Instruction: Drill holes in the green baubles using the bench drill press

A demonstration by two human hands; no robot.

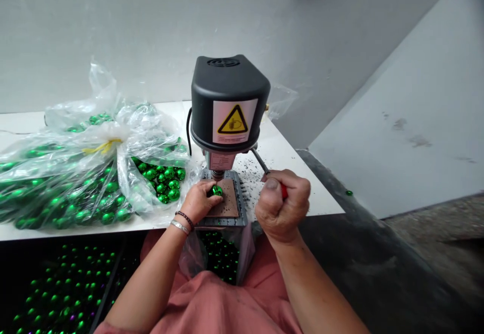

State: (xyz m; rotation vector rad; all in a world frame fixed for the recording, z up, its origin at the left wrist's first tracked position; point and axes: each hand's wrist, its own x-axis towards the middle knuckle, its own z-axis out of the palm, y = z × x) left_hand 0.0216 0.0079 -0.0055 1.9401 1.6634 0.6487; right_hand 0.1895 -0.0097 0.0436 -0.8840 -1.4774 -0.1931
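A shiny green ball (217, 190) is pinched between the thumb and fingers of my left hand (198, 202), just above a brown board (229, 200) on the base of a drill press (230, 105). The press's bit comes down right over the ball; whether it touches cannot be made out. My right hand (283, 203) is wrapped round the red-tipped end of the press's feed lever (260, 161), to the right of the machine. Dark shavings (251, 175) are scattered over the base and the white tabletop around it.
Clear plastic bags (102, 157), one tied with yellow string, hold many green balls on the left of the white table (317, 198). Below the table edge are a bag of balls (221, 256) and a dark container (64, 288) of more. One ball (349, 193) lies on the floor at right.
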